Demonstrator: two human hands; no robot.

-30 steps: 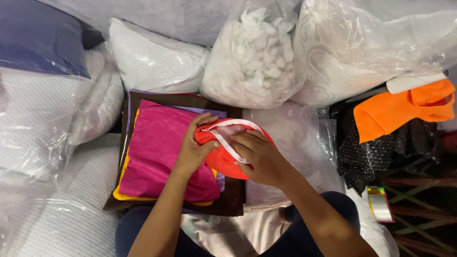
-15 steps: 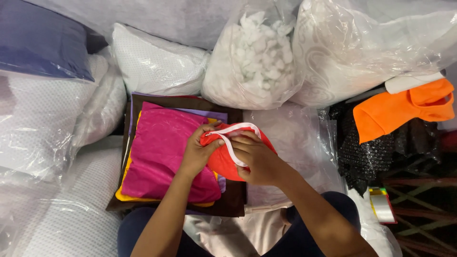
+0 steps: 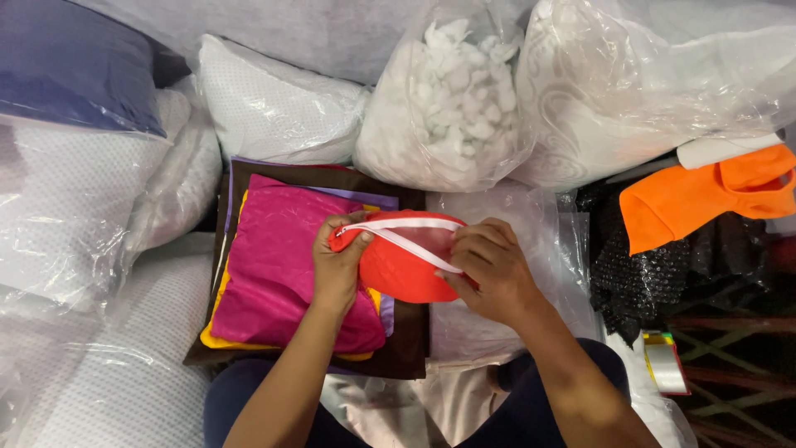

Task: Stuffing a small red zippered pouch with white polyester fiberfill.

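**Soft red cover, held at both ends of its zip**

I see the red cushion cover [image 3: 406, 270] over the right edge of the stacked fabric pile [image 3: 274, 265], pinched shut by my left hand [image 3: 336, 265] at one zip end and my right hand [image 3: 489, 270] at the other. It looks light, limp and slightly slick; the white zip tape [image 3: 406, 236] gives the firmest grip. I cannot make out its inside or the zip slider.

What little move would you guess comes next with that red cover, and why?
Probably sliding the right hand along the white zipper to shut it. The red cover gapes open, the left hand pinches one end and the right pinches the other, pulling it taut.
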